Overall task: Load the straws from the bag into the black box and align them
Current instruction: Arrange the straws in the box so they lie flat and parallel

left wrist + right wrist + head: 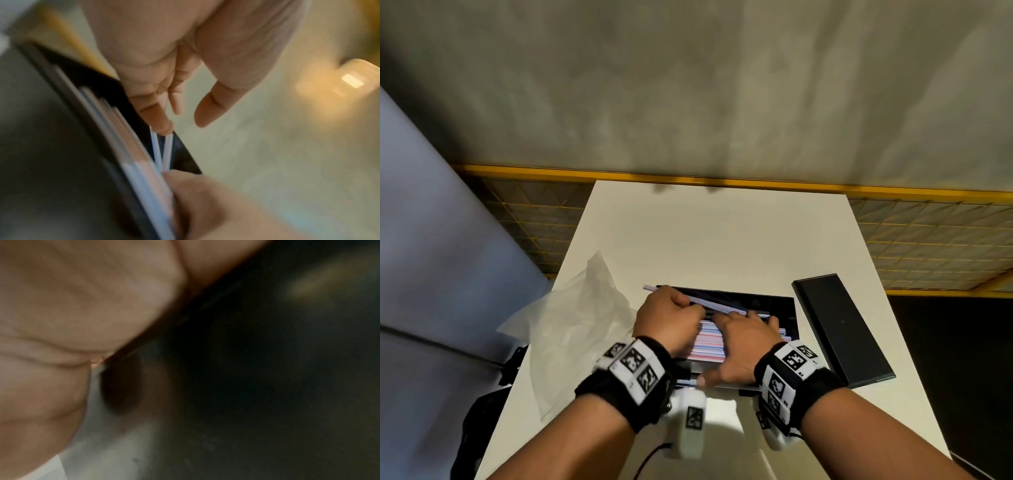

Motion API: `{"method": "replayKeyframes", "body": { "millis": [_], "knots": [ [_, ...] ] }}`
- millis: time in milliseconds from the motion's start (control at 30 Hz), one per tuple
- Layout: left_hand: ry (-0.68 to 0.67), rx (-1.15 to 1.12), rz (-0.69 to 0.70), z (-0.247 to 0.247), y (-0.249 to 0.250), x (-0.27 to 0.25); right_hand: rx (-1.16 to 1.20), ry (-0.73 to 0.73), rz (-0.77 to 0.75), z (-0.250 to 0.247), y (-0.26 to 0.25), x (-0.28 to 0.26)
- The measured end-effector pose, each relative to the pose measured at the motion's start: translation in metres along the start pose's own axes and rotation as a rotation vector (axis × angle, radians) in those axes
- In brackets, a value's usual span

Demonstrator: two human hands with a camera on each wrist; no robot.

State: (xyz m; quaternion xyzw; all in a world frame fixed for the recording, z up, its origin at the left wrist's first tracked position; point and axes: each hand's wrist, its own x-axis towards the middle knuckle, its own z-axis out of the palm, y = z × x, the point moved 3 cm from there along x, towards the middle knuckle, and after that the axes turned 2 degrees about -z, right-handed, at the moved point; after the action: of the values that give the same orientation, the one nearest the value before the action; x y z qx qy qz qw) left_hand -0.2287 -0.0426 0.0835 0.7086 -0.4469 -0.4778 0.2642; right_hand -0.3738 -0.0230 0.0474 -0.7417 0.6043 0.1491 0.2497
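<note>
Both hands are down over the black box (774, 305) at the near middle of the white table (722, 233); the box lies open, long side across, and a layer of pink, blue and white straws (709, 342) lies flat inside it, running left to right. The left hand (667, 320) is curled round a few straws (717, 305) that slant across the top of the box, their left ends poking out past its far left corner; the left wrist view shows fingertips (162, 123) pinching thin pale straws at the box's edge, though it is blurred. The right hand (736, 346) lies flat on the stacked straws with fingers stretched toward the right end of the box and the thumb along the near rim; it grasps nothing; the right wrist view gives only palm and dark blur. The clear plastic bag (582, 322) lies crumpled on the table just left of the box; the black lid (839, 329) lies flat just beside the box on its right, angled; a yellow mesh fence (928, 236) runs behind the table.
</note>
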Motion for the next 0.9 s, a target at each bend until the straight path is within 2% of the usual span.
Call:
{"method": "replayKeyframes", "body": {
  "millis": [67,100,300,400,467,533,633,767,900],
  "knots": [
    [-0.094,-0.254,-0.149,0.012,0.001,0.007,-0.001,-0.017,-0.008,0.000,0.000,-0.003],
    [-0.099,-0.279,-0.177,0.016,0.001,0.009,0.001,-0.028,-0.010,0.000,0.001,-0.004],
    [0.025,-0.411,-0.191,0.037,0.007,0.019,0.009,-0.065,-0.056,0.002,0.005,-0.004],
    [0.040,-0.335,-0.169,0.041,0.008,0.025,0.013,-0.099,-0.079,0.002,0.008,-0.004],
    [0.051,-0.195,-0.126,0.041,0.010,0.028,0.007,-0.108,-0.091,-0.002,0.010,-0.005],
    [0.095,-0.035,-0.096,0.037,0.011,0.030,0.005,-0.129,-0.100,-0.007,0.011,-0.007],
    [0.173,0.073,-0.081,0.032,0.010,0.029,0.015,-0.155,-0.110,-0.014,0.013,-0.011],
    [0.237,0.022,-0.079,0.028,0.011,0.025,0.015,-0.170,-0.099,-0.017,0.018,-0.012],
    [0.228,-0.021,-0.081,0.026,0.011,0.021,0.022,-0.151,-0.085,-0.019,0.020,-0.013]
  ]
}}
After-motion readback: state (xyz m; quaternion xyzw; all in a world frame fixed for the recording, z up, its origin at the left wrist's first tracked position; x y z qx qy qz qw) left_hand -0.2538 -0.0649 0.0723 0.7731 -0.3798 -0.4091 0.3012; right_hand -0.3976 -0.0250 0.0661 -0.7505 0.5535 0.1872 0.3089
